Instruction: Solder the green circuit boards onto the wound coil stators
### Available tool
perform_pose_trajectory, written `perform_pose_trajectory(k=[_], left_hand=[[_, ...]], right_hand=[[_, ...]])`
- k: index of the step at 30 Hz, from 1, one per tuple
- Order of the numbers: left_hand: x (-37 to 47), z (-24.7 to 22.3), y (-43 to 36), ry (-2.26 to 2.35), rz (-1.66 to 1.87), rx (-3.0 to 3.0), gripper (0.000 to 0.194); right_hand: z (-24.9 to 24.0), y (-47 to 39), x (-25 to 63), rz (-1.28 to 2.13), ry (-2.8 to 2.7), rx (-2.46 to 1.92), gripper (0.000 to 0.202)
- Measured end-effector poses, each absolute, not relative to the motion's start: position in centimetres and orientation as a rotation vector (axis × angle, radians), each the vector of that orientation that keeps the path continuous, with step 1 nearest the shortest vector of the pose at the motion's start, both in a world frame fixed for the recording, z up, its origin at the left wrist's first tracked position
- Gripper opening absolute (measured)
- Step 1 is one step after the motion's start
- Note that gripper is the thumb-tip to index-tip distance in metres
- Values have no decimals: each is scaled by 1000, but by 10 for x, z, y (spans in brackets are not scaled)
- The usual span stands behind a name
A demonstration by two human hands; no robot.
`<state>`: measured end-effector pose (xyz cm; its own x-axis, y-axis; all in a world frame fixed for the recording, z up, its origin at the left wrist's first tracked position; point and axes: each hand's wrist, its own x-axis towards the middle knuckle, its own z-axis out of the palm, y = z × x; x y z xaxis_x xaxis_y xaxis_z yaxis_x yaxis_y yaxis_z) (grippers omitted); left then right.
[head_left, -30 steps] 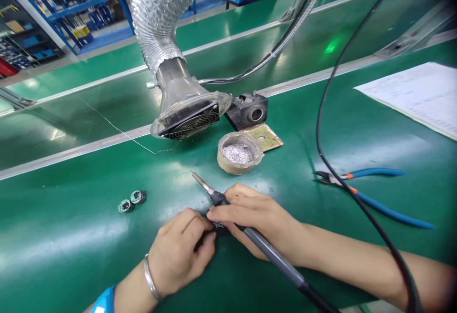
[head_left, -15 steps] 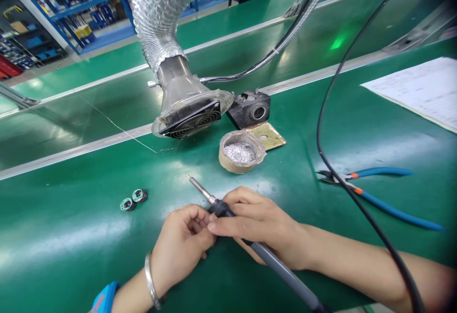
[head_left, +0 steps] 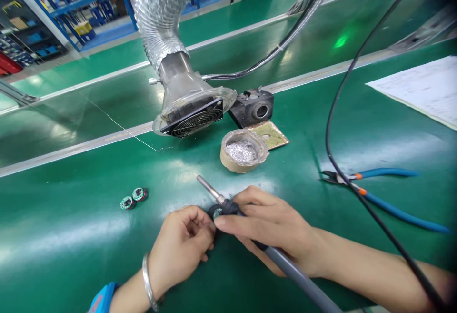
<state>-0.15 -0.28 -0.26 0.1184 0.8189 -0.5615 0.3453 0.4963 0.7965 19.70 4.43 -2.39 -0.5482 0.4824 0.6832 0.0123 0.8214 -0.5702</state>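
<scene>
My right hand (head_left: 276, 225) is closed around a soldering iron (head_left: 300, 275). Its bare metal tip points up and left, above the bench. Pinched in the fingers of my left hand (head_left: 180, 244) is a small round circuit board (head_left: 217, 213) in a dark housing, partly hidden by my right fingers and the iron. My right thumb lies close beside that part; whether it touches cannot be made out. Two similar round circuit boards (head_left: 133, 198) sit side by side to the left.
A round tub of silvery solder bits (head_left: 243, 153) stands ahead, by a sponge tray (head_left: 273, 134) and black iron holder (head_left: 260, 108). The fume extractor hood (head_left: 194, 113) hangs above. Blue-handled cutters (head_left: 385, 194) and paper (head_left: 421, 91) lie right. A black cable (head_left: 330, 146) crosses the right side.
My right hand and the soldering iron have shifted slightly right, away from my left fingers. The small round circuit board between the hands now shows more.
</scene>
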Motion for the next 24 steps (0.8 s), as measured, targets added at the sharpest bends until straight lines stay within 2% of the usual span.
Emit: perform_pose_trajectory(k=[6,10,14,24], left_hand=[[0,-4,-2,1500,459,1018,8],[-1,-6,-4,1515,457,1026,7],[0,-6,-4,1512,464,1032,8],[1,-5,-3,1515,451,1061,14]], right_hand=[[9,33,217,722,-2011,-594,35],[17,21,223,839,-1937,-759,25],[9,20,216,877,-1924,-698,18],[8,23,205,854,-1814,-617,23]])
